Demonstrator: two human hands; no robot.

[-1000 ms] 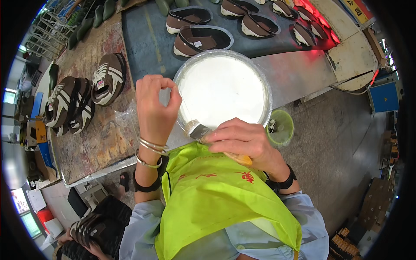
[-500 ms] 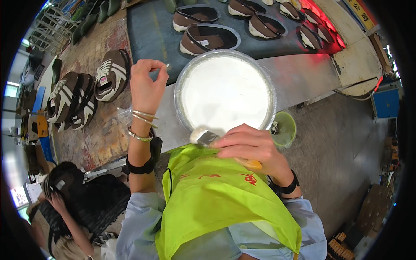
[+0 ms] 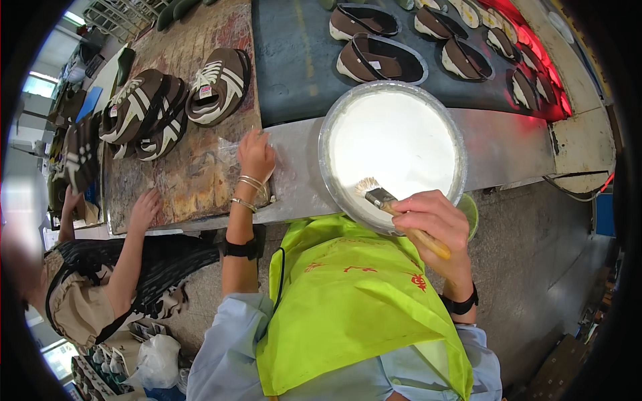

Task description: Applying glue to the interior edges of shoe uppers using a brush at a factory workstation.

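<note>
My right hand [image 3: 435,224] grips a paintbrush [image 3: 382,199] by its wooden handle, bristles pointing left and away over the near part of a round tub [image 3: 326,150]. White liquid [image 3: 391,144] fills the tub; whether the bristles touch it I cannot tell. My left hand [image 3: 255,157] is closed, fingers curled, at the right edge of a stained wooden board [image 3: 200,170]. A tiny thin bit shows at its fingertips, too small to name. Beyond the tub, several brown shoe uppers [image 3: 381,61] with pale soles rest on a dark conveyor belt [image 3: 287,80].
Brown sneakers with white stripes [image 3: 217,87] stand on the board, left of my left hand. At the left a co-worker's hand [image 3: 144,210] lies at the board's edge, with another sneaker [image 3: 80,154] near their other hand. A green bin [image 3: 469,215] sits beside the tub.
My left hand has come down and nearer, from beside the tub to the board's edge. My right hand has raised the brush over the tub. The co-worker's hand has reached the board. The view has shifted.
</note>
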